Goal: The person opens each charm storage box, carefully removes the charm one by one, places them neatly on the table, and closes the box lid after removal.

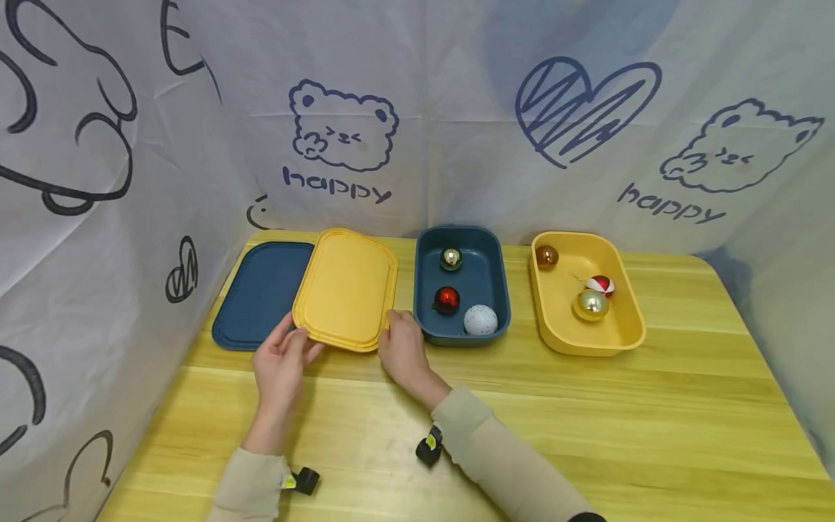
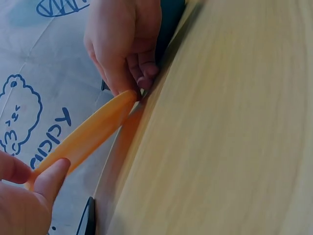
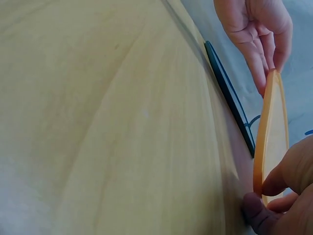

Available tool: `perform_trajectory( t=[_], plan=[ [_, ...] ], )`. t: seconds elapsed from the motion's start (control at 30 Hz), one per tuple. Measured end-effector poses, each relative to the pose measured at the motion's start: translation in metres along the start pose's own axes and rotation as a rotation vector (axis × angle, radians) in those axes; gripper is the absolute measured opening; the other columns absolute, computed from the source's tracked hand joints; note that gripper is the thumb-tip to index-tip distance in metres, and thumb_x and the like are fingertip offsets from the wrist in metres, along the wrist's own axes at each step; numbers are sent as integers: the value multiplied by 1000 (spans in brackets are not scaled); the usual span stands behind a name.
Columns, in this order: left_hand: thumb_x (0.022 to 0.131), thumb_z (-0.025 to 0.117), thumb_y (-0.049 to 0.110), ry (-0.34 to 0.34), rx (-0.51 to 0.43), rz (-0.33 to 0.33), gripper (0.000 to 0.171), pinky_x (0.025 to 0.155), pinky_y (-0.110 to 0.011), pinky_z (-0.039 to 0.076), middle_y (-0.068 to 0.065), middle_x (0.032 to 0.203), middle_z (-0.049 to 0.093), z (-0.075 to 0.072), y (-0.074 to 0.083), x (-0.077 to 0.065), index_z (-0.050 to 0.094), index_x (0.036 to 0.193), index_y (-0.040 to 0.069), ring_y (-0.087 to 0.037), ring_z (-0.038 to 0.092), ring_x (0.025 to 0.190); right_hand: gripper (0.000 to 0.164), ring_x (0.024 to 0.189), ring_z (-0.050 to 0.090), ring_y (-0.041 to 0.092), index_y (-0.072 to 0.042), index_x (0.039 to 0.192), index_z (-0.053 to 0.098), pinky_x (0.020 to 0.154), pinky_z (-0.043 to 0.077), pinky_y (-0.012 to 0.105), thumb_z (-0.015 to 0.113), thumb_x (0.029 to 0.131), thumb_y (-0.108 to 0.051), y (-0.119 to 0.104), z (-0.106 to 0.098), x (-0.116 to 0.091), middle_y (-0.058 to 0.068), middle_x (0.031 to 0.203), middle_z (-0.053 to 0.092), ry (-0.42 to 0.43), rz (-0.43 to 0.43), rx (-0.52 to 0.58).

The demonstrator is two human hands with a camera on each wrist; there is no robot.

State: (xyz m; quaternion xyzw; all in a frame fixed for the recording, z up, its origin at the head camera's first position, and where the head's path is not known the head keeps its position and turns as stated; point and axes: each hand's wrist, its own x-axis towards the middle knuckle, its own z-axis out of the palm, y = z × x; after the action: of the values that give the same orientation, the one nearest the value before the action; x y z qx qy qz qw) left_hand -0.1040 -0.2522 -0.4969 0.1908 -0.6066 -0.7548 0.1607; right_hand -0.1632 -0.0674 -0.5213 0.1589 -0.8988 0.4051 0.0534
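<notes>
Both hands hold a yellow lid [image 1: 346, 290] by its near corners. The left hand [image 1: 282, 360] pinches the near left corner between thumb and fingers, while the right hand [image 1: 406, 349] grips the near right corner. In the left wrist view the lid [image 2: 88, 132] is tilted, its left side raised above the wooden table. A dark blue lid [image 1: 261, 297] lies flat at the left, partly covered by the yellow one in the head view. Just right of the right hand stands a dark blue box [image 1: 462, 338] with a gold ball [image 1: 451, 259], a red ball [image 1: 446, 299] and a speckled white ball [image 1: 480, 320].
Further right, a yellow box [image 1: 590, 348] contains a brown ball [image 1: 546, 257], a red-and-white ball [image 1: 600, 286] and a gold ball [image 1: 591, 305]. A white cloth with drawings [image 1: 457, 145] hangs behind the table [image 1: 691, 406] and along its left side.
</notes>
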Motion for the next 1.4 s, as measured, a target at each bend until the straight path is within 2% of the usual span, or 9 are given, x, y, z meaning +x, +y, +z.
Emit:
perform_trajectory(
  t=[0.1,0.27,0.4,0.63,0.83,1.0,1.1,1.27,1.4],
  plan=[
    [105,56,0,-8,71,-11,50,81,-21,63,0,104,76,-3,0,1,48,155,-3,-2,76,88,35,114,67,47,15,130,65,99,59,53,61,98,3,0,1,-2,34,120,67,22,1,5],
    [106,53,2,-39,224,-23,52,80,-19,62,-24,115,71,-7,-2,3,44,157,-5,3,75,84,33,112,69,45,14,126,68,96,60,53,63,95,4,2,3,-5,32,117,69,70,-16,-5],
    [106,52,1,-62,306,-34,56,78,-18,62,-33,118,67,-13,-3,4,37,160,-6,5,74,79,26,109,70,43,12,118,72,93,61,51,64,95,3,3,6,-7,28,114,71,79,-51,-51],
    [107,52,3,-157,453,-70,63,73,-21,64,-31,108,71,-18,1,6,26,164,-5,-2,75,69,23,109,71,41,9,115,75,94,61,50,66,96,0,3,4,-11,26,118,71,67,-40,-94],
    [105,55,5,-210,610,-98,65,70,-20,63,-27,106,74,-21,3,10,27,162,-8,-5,75,70,20,108,72,39,9,112,74,91,62,48,68,95,1,5,3,-13,25,117,71,74,-70,-162],
    [104,58,7,-254,759,-47,64,61,-18,58,-18,93,74,-22,3,13,32,159,-12,-11,76,68,18,104,73,39,8,110,74,87,63,49,69,95,0,5,2,-16,25,119,71,72,-78,-204],
    [104,60,6,-270,828,2,62,56,-18,53,-17,88,74,-22,3,14,35,155,-16,-15,77,67,17,102,73,39,8,109,73,86,63,48,69,94,1,5,2,-16,24,119,70,67,-74,-213],
    [102,62,7,-283,937,72,60,54,-22,45,-16,80,75,-20,4,14,40,150,-21,-12,69,59,17,100,74,39,8,109,74,85,64,48,70,94,0,5,0,-17,24,118,71,73,-75,-221],
    [103,62,8,-300,955,84,60,53,-23,46,-16,81,75,-17,6,14,39,150,-22,-15,71,59,17,100,74,39,8,109,73,84,64,49,70,94,0,4,-2,-19,23,118,71,80,-69,-216]
  ],
)
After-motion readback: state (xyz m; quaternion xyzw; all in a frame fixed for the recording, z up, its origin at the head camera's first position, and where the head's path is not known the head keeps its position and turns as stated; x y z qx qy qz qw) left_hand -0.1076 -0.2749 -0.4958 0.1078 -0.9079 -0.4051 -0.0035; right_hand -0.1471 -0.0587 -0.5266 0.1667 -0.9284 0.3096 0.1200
